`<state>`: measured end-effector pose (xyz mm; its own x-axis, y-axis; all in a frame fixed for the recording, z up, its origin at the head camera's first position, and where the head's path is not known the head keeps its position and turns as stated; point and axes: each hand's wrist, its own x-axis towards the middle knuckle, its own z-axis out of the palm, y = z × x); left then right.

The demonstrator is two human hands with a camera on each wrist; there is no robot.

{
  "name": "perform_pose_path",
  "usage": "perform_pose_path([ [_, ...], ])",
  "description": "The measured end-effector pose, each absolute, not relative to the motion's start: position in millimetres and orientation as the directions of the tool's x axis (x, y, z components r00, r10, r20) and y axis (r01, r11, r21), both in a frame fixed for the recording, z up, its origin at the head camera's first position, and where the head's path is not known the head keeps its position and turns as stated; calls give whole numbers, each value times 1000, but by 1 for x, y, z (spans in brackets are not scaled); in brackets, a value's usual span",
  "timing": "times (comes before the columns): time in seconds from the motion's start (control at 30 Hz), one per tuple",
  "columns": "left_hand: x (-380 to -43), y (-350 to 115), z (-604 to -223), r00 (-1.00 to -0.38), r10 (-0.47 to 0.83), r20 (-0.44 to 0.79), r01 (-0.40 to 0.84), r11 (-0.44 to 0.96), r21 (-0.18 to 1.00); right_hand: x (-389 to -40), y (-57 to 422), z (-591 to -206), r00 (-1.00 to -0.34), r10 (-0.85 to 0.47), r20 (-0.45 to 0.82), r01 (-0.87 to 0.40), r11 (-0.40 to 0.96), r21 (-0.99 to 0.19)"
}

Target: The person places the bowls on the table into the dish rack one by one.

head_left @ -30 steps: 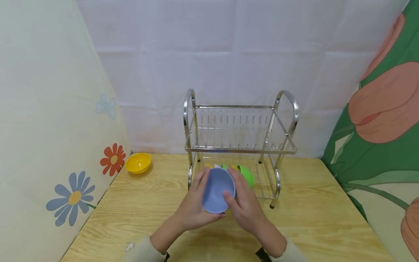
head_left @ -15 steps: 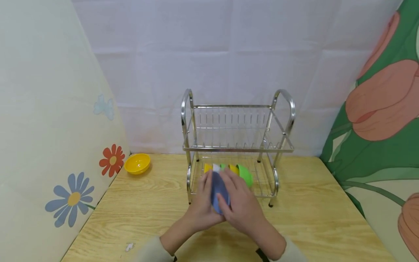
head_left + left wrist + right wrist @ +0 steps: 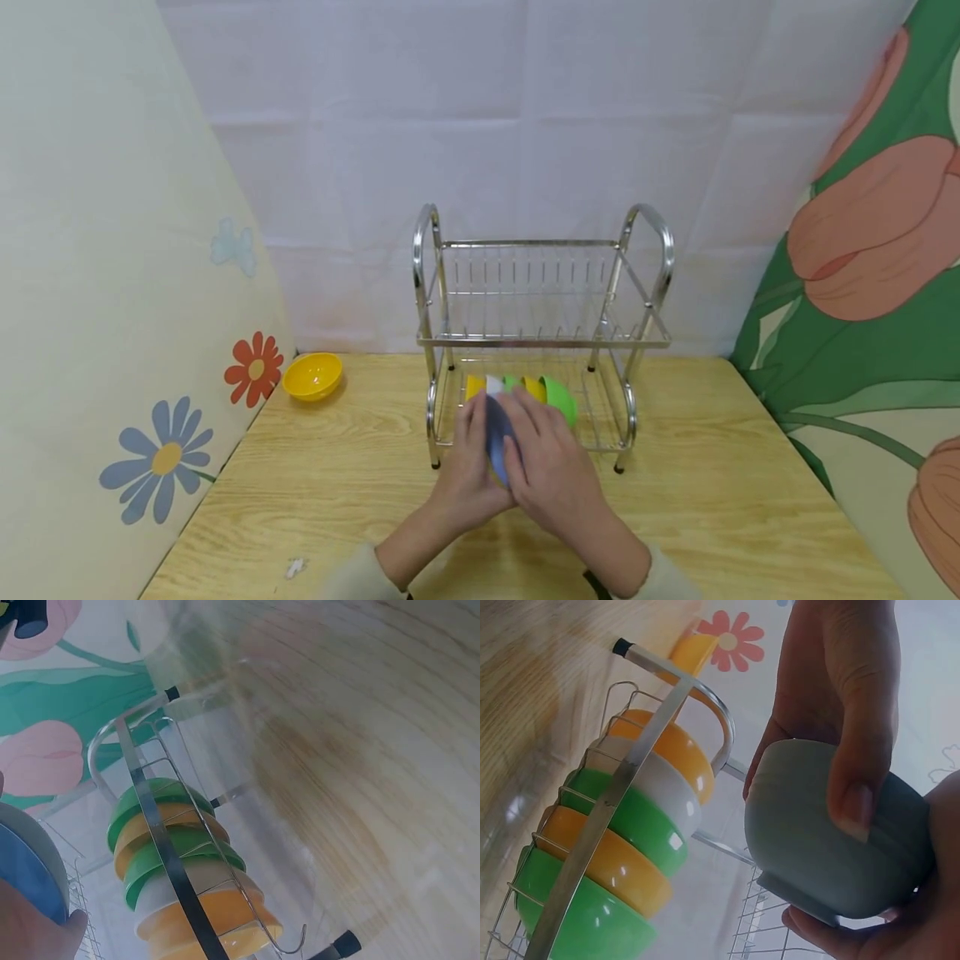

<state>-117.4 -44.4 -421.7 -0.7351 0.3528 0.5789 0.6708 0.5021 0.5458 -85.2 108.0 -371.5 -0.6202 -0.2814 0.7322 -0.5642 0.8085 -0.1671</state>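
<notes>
A blue bowl point(image 3: 502, 437) is held up between both hands in front of the dish rack, tilted on its side. My left hand point(image 3: 468, 479) grips it from the left, and my right hand point(image 3: 558, 471) holds it from the right, covering much of it. In the left wrist view its blue inside point(image 3: 26, 870) shows at the left edge. The outside of the bowl point(image 3: 802, 825) fills the middle right of the right wrist view, with a thumb point(image 3: 859, 795) pressed on it and a foot ring at its base.
A two-tier metal dish rack point(image 3: 543, 342) stands behind the hands. On its lower tier several green, yellow and white bowls point(image 3: 560, 400) stand on edge in a row. A yellow bowl point(image 3: 312, 377) sits at the table's back left. A small white scrap point(image 3: 296, 567) lies front left.
The blue bowl has turned from facing up at the head camera to nearly edge-on, and the right hand now covers more of it. Both hands keep hold of it.
</notes>
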Motion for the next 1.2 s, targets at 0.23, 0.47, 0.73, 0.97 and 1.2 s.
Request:
perform_pose_path([
  [0.23,-117,-42,-422,-763,401,507,647,473,598,-86,110,-373,-641,-278,715,-534,831,-155],
  [0.47,-116,-44,-421,-805,438,400,587,491,644,-88,116,-373,-663,-262,702,-501,852,-155],
  [0.73,-116,-45,-422,-813,476,334,565,511,648,-89,122,-369,-713,-257,653,-472,864,-175],
  [0.97,-117,-49,-421,-787,532,312,590,504,630,-91,129,-368,-743,-259,618,-449,877,-172],
  [1.2,-119,-62,-418,-804,515,296,579,567,586,-92,138,-366,-779,-221,586,-403,893,-200],
])
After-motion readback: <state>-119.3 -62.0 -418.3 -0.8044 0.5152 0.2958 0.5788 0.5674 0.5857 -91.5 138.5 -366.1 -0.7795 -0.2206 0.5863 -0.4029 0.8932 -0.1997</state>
